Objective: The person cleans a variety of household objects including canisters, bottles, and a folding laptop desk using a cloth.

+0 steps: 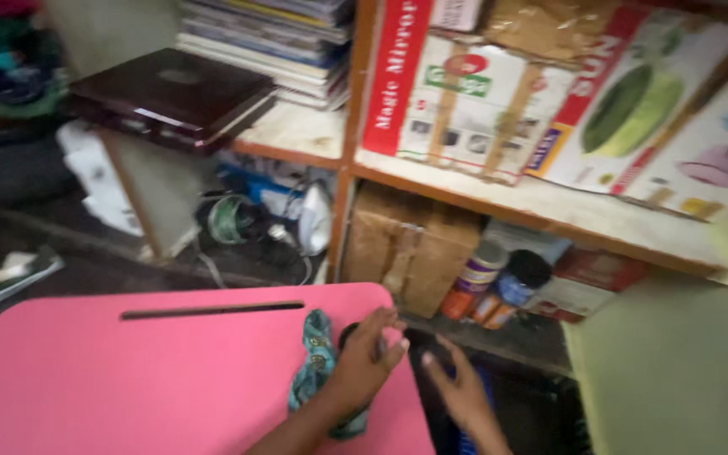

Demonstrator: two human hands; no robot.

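At right corner of pink desk (128, 379), left hand (364, 358) gripping a small dark round object (349, 334) over a teal patterned cloth (317, 358), right hand (457, 388) open just beside, off the edge, below cluttered wooden shelves (499, 194).

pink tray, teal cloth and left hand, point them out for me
pink tray (128, 379), head view, bare top surface left of the hands
teal cloth (317, 354), head view, upper folded part beside the wrist
left hand (364, 358), head view, back of the hand, resting over the cloth
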